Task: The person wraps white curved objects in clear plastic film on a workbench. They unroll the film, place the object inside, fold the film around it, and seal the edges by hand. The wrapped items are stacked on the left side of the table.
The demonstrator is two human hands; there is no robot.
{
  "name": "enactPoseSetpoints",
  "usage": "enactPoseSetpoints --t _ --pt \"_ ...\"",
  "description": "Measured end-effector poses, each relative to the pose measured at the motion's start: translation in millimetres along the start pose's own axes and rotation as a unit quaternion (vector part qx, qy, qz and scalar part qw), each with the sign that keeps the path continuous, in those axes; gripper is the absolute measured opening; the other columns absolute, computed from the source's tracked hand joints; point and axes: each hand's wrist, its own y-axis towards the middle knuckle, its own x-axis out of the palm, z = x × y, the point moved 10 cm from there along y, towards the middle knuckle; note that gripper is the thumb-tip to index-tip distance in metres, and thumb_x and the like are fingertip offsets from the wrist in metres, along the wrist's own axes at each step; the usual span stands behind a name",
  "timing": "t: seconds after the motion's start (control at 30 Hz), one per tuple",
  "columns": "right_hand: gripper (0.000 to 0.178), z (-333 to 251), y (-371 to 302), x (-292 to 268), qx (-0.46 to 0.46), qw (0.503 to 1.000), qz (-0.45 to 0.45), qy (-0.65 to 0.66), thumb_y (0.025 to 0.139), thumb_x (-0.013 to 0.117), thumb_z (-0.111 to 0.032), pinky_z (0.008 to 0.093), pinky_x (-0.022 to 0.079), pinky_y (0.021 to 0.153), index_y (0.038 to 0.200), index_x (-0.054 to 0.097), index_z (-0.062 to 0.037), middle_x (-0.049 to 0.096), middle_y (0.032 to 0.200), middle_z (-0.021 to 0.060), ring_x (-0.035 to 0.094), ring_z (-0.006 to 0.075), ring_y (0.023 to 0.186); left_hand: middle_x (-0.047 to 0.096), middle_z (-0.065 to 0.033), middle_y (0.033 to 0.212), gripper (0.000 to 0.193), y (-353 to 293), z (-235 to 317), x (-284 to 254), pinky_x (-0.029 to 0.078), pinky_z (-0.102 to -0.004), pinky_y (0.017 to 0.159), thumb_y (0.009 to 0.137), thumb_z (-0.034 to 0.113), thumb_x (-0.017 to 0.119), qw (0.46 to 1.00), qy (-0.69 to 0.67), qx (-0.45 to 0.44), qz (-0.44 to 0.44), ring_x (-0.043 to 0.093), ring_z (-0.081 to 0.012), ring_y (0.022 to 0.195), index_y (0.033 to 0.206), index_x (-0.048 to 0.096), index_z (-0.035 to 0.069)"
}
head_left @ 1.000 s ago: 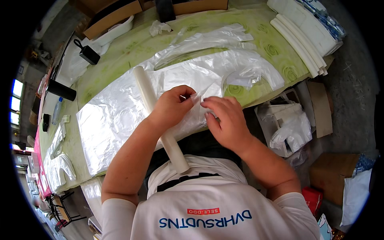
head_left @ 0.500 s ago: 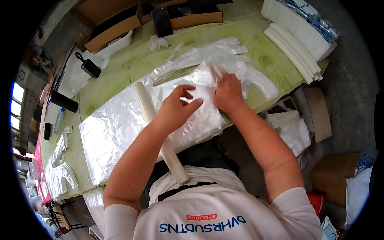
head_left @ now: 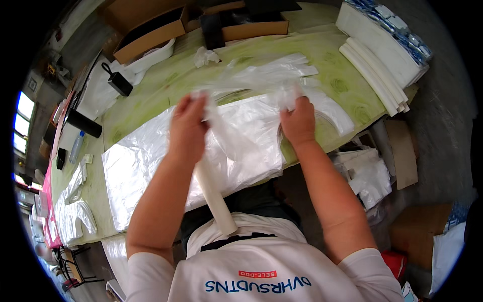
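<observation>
A thin translucent plastic bag [head_left: 234, 133] hangs between my hands above the table, partly smeared by motion. The fingers of my left hand [head_left: 188, 126] are closed on one part of it. Farther right, my right hand [head_left: 300, 118] pinches another part in a crumpled bunch. Beneath lies a flat stack of white plastic bags [head_left: 136, 161], with handle-like strips [head_left: 336, 113] reaching to the right. A cream tube [head_left: 215, 201] slants from my waist up onto the stack; its far end is hidden behind my left hand and forearm.
Several cream tubes [head_left: 375, 75] lie by a white stack [head_left: 377, 40] at the far right. Open cardboard boxes [head_left: 254, 31] stand at the back. A black block with a loop [head_left: 119, 83], a black cylinder [head_left: 83, 123] and a bottle [head_left: 77, 147] sit on the left.
My left hand has moved left and away from my body, closing on the plastic bag. My right hand has shifted slightly right. The bag is now lifted and stretched between them.
</observation>
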Motion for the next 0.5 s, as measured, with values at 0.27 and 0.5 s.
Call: enactPoseSetpoints --t 0.27,0.5 --pt "0.061 14.3 4.4 -3.6 0.065 0.994 -0.006 0.086 0.083 0.069 -0.02 0.0495 0.05 0.091 0.141 0.051 -0.0064 0.06 0.118 0.027 0.06 0.0446 0.106 0.063 0.0026 0.096 0.018 -72.1 41.0 -281.5 0.045 -0.0258 0.07 0.096 0.019 0.067 0.962 0.105 0.007 0.25 0.056 -0.0072 0.081 0.112 0.063 0.013" --pt "0.048 77.6 12.0 2.0 0.206 0.924 0.004 0.322 0.086 0.071 -0.021 0.041 0.053 0.075 0.129 0.058 -0.0028 0.065 0.098 0.0114 0.065 0.028 0.081 0.051 -0.0074 0.125 0.048 -91.8 79.2 -299.0 0.048 -0.0326 0.086 0.085 0.0 0.065 0.849 0.375 0.24 0.285 0.051 -0.0155 0.099 0.131 0.05 0.005"
